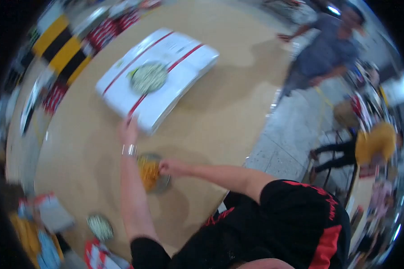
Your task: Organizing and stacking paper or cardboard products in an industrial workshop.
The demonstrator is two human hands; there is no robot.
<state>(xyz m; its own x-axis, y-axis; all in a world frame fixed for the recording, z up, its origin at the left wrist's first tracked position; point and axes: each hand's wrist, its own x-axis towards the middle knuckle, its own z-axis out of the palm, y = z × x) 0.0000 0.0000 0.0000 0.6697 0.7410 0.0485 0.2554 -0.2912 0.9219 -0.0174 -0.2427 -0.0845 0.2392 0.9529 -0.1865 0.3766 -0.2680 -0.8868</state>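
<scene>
A white, flat, block-shaped package (121,80) with two red stripes lies at a slant on the tan table. On top of it rests a round, pale green patterned object (149,77). My left hand (129,130) reaches to the package's near corner, at the end of one red stripe; its fingers are blurred, and their grip is unclear. My right hand (171,167) is closed at the right side of a round bowl (164,183) of orange-yellow, strand-like pieces (149,173). What its fingers pinch is too small to make out. My left forearm hides the bowl's left side.
Another pale green round object (100,227) sits at the table's (76,166) near left, by red-and-white packaging (98,255). A yellow-and-black striped post (60,47) stands beyond the left edge. A person in grey (327,49) is at the far right; another in yellow (376,143) bends behind.
</scene>
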